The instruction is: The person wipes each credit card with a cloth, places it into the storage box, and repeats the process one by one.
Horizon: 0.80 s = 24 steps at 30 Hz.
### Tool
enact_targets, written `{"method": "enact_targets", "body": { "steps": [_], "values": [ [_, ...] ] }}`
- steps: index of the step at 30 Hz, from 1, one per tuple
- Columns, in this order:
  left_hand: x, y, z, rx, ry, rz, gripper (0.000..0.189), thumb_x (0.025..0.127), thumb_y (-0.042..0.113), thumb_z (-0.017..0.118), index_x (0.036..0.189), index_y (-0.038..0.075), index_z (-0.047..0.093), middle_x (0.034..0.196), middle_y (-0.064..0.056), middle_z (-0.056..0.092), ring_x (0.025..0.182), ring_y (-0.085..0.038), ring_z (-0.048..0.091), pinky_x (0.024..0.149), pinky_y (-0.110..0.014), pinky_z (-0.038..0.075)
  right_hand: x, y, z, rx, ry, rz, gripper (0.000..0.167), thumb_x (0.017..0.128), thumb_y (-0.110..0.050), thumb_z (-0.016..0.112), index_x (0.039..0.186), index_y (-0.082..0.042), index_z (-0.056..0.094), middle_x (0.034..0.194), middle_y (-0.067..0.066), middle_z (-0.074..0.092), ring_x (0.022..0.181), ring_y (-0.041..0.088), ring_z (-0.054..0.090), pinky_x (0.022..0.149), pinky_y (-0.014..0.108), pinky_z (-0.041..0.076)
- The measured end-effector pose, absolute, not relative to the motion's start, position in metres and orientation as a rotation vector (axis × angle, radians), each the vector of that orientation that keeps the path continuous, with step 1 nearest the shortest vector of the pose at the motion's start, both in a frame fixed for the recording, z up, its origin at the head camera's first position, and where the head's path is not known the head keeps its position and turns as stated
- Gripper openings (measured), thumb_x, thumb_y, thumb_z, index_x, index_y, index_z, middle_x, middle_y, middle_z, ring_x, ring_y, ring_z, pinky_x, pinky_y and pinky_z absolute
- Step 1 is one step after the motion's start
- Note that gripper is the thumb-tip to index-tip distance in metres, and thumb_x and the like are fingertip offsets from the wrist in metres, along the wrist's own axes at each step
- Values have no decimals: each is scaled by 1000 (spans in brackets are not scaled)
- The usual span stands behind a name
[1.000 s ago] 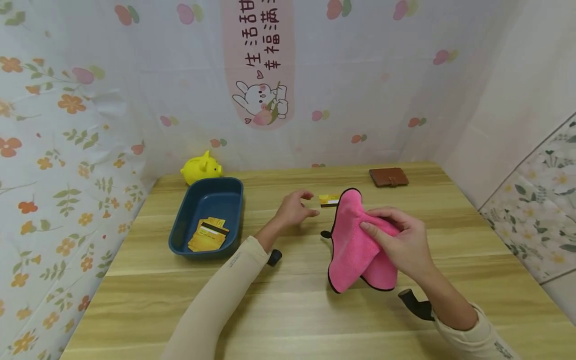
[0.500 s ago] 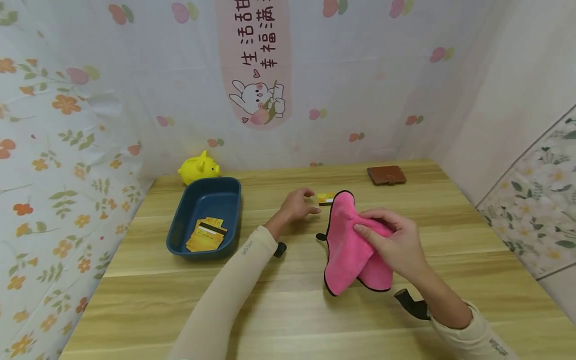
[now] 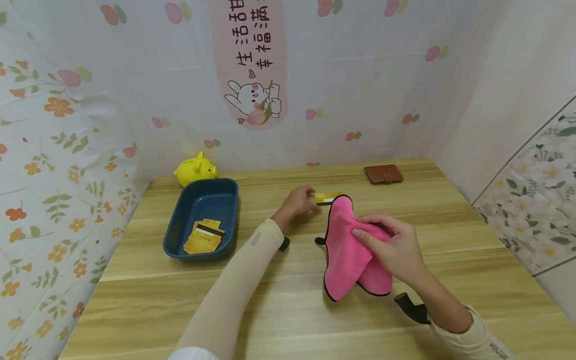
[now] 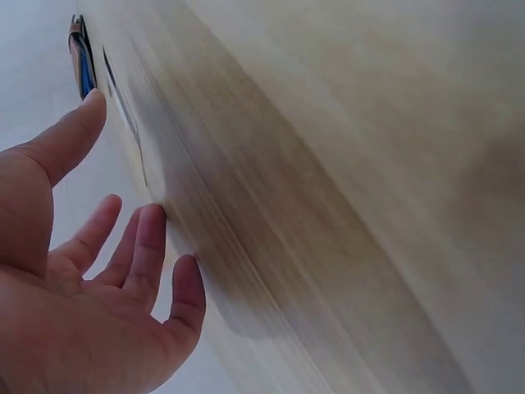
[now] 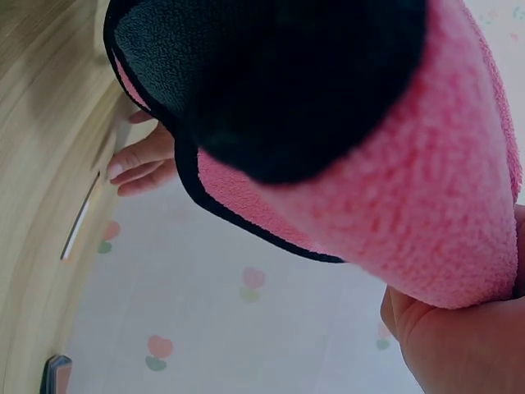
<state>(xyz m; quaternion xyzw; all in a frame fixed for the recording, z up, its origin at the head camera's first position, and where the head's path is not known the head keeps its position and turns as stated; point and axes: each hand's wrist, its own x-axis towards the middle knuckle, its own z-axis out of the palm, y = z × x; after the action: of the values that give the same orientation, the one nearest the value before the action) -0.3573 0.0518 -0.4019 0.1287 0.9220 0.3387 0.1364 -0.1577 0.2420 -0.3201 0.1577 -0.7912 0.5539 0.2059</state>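
Note:
In the head view my right hand point(image 3: 396, 247) pinches a pink towel point(image 3: 346, 250) with black edging, which hangs in folds. The right wrist view shows the towel's dark grey reverse point(image 5: 156, 57) as well. My left hand point(image 3: 298, 204) reaches forward low over the table, thumb and fingers apart, at the left end of a yellow card point(image 3: 325, 198) with a black stripe. Seen from the left wrist, the card point(image 4: 123, 98) lies flat beyond the thumb tip, and the fingers point(image 4: 149, 246) are spread and slightly bent near the wood.
A blue tray point(image 3: 209, 197) on the left contains several yellow cards point(image 3: 203, 239). Behind it stands a yellow piggy bank point(image 3: 196, 170). A brown wallet point(image 3: 384, 173) lies at the back right of the wooden table point(image 3: 288, 320). Patterned cloth point(image 3: 360, 90) hangs behind.
My left hand has moved a little closer to the card, its fingertips now overlapping the card's left end. The right hand still pinches the towel. The head view has shifted slightly.

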Motion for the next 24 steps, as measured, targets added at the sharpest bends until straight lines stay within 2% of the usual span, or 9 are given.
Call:
{"method": "enact_targets", "body": {
  "steps": [10, 18, 24],
  "values": [
    [-364, 57, -406, 349, 2719, 942, 63, 82, 29, 83, 135, 5, 59, 136, -10, 58, 129, -24, 50, 108, -34, 42, -157, 245, -321, 452, -2215, 1542, 26, 77, 12, 78, 100, 0, 73, 96, -1, 71, 79, 9, 68, 64, 18, 56],
    [-367, 60, -405, 275, 2765, 792, 56, 83, 37, 81, 130, 13, 64, 136, -5, 57, 125, -22, 52, 99, -41, 48, -157, 248, -320, 418, -2239, 1510, 26, 77, 11, 79, 99, -2, 74, 95, -1, 72, 77, 8, 67, 63, 19, 56],
    [-370, 62, -405, 285, 2737, 755, 58, 80, 37, 83, 128, 9, 65, 136, -7, 54, 125, -22, 49, 98, -38, 49, -158, 250, -320, 396, -2255, 1497, 25, 77, 10, 79, 99, -2, 74, 95, -2, 71, 77, 8, 67, 63, 19, 56]
  ]
}}
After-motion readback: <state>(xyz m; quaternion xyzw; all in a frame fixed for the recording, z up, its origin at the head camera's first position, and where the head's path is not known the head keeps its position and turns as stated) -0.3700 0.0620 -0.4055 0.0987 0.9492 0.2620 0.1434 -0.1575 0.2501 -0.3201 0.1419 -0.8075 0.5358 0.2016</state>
